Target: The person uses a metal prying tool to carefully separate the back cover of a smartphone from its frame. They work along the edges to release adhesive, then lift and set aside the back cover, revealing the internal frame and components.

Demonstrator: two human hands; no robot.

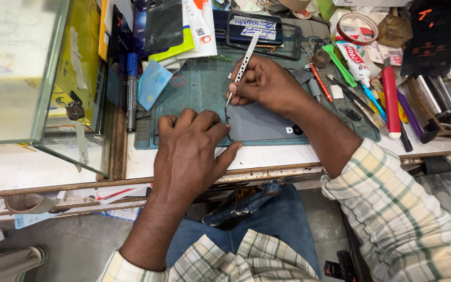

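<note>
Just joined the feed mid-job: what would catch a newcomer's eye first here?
The two hands at centre: the left hand presses down on a grey phone lying on a teal work mat, while the right hand holds metal tweezers at the phone's edge. To the right lies a crowded heap of tools.

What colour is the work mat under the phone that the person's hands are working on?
Teal green: the mat shows best in the head view, beneath the grey phone.
</note>
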